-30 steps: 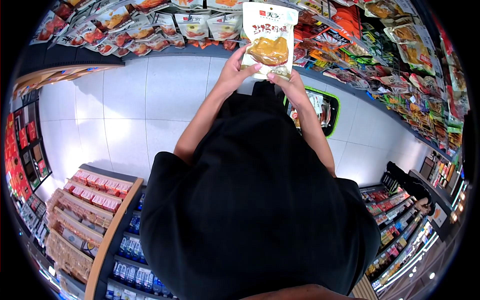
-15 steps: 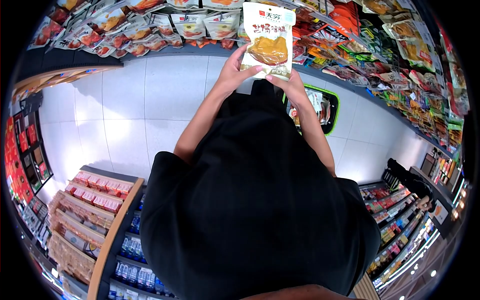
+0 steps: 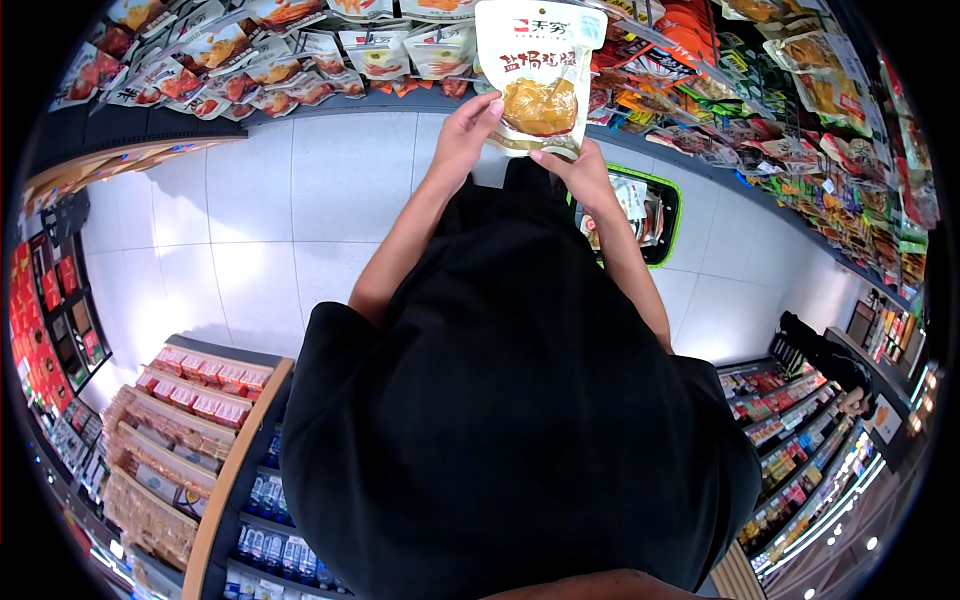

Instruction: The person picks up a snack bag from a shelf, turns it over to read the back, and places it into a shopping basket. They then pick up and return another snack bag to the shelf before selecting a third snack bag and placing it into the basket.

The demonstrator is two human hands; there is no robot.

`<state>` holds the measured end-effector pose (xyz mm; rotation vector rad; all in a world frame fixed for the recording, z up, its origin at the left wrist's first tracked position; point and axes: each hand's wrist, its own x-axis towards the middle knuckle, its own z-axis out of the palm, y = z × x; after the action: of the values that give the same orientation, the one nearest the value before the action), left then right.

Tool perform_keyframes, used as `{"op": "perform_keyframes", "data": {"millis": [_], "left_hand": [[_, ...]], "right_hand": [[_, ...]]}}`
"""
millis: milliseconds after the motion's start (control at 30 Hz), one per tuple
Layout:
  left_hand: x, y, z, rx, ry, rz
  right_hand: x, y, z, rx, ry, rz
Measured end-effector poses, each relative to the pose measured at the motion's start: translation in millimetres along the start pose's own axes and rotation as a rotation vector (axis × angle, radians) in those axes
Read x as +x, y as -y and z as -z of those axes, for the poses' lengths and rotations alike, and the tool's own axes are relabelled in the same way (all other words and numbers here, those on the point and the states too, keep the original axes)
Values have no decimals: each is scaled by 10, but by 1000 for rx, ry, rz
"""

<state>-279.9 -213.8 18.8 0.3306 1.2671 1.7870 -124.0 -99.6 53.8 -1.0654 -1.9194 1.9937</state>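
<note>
Tiled floor (image 3: 345,185) | arms (image 3: 403,245) forward | right fingers (image 3: 553,163) pinch pouch (image 3: 540,80) | left fingers (image 3: 480,108) curl, hold unclear

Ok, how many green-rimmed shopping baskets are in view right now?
1: the green-rimmed basket sits down and to the picture's right of the held pouch, partly covered by the right forearm. The person's body could hide others.

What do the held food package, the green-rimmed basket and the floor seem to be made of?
Package: probably plastic film, glossy, since it creases and catches highlights.
Basket: likely moulded plastic, satin, judging by its smooth green rim.
Floor: pale, slightly shiny tiles, shown by straight joints and reflections; ceramic or stone is unclear.
</note>
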Motion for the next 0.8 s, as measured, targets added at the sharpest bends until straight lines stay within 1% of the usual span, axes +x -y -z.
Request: {"op": "perform_keyframes", "data": {"millis": [133, 467, 667, 733, 800], "left_hand": [[-31, -72, -26, 54, -57, -49], [-39, -27, -1, 102, -138, -95], [-21, -14, 12, 254, -165, -167], [-29, -32, 7, 370, -171, -218], [-40, -60, 5, 423, -171, -242]], "right_hand": [[-30, 34, -8, -82, 28, 30], [-7, -30, -21, -87, 53, 36], [-3, -12, -20, -117, 72, 56], [6, -35, -21, -86, 83, 58], [19, -66, -15, -80, 93, 52]]}}
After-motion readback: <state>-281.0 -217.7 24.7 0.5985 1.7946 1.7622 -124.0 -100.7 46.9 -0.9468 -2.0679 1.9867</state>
